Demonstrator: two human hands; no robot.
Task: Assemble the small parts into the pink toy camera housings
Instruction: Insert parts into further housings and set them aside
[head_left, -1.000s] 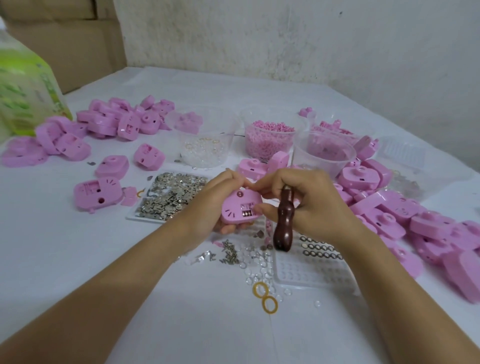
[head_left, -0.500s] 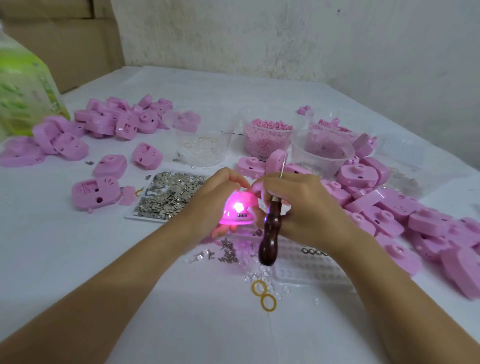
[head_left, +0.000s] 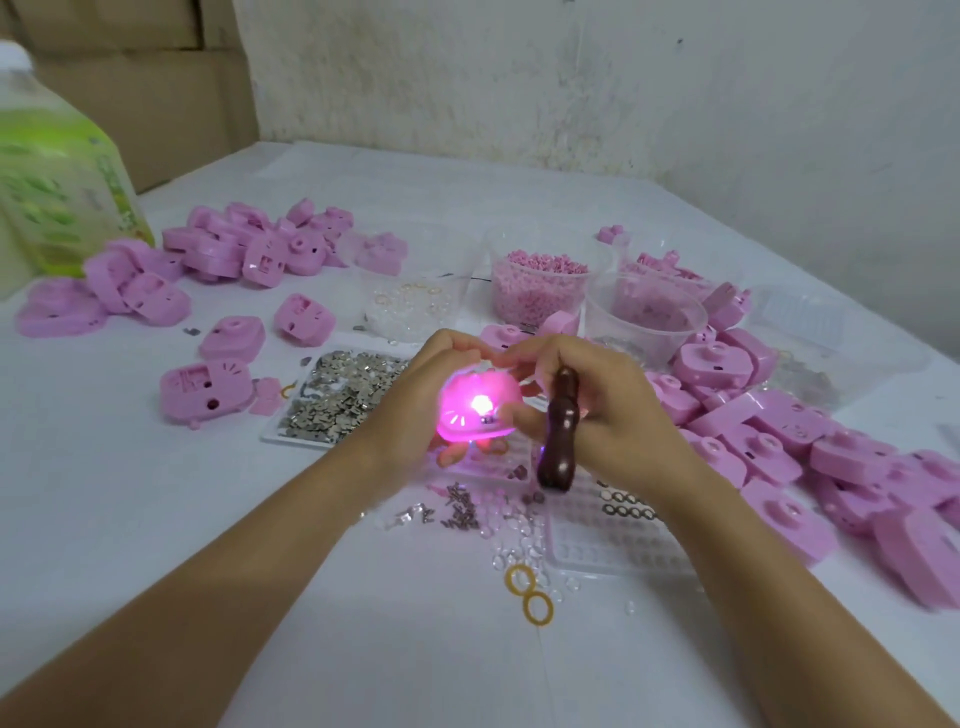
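Observation:
My left hand (head_left: 415, 400) cups a pink toy camera housing (head_left: 475, 408) above the table's middle, and a bright light glows inside it. My right hand (head_left: 608, 410) grips a dark wooden-handled tool (head_left: 560, 431), handle hanging down, while its fingertips touch the housing's top right edge. The tool's tip is hidden behind the fingers. Small metal screws (head_left: 460, 506) and clear lens discs (head_left: 511, 530) lie just below the hands.
Pink housings are heaped at the right (head_left: 810, 447) and back left (head_left: 244, 249). A tray of metal contacts (head_left: 337, 395), a clear compartment tray (head_left: 613, 535), tubs of pink pellets (head_left: 540, 286) and rings (head_left: 410, 306), a green bottle (head_left: 57, 197) and yellow rings (head_left: 530, 592) surround the hands.
The housing was unlit a second ago and now glows. My right hand has shifted on the tool, whose metal shaft no longer shows above the fingers. Both hands stay on the housing.

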